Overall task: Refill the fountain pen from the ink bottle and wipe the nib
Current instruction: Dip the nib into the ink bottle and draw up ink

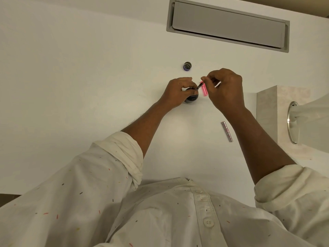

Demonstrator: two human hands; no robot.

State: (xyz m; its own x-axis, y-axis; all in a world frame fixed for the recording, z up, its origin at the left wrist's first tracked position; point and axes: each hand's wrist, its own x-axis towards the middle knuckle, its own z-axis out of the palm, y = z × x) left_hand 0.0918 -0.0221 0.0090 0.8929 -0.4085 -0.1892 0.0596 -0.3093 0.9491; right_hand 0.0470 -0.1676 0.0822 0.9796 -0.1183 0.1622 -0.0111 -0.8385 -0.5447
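A small dark ink bottle [192, 99] stands open on the white table, and my left hand [178, 91] grips it around the top. My right hand [225, 88] pinches the thin pen section [200, 85] and tilts it down, its tip at the bottle's mouth. A translucent pink pen barrel [258, 90] lies on the table just right of the bottle, partly behind my right fingers. The bottle's cap [187, 66] sits farther back on the table. A silver pen cap [227, 131] with pink markings lies near my right forearm.
A grey cable hatch [227, 24] is set into the table at the back. A beige tissue box [277, 111] with a metal ring and white tissue [313, 113] stands at the right edge.
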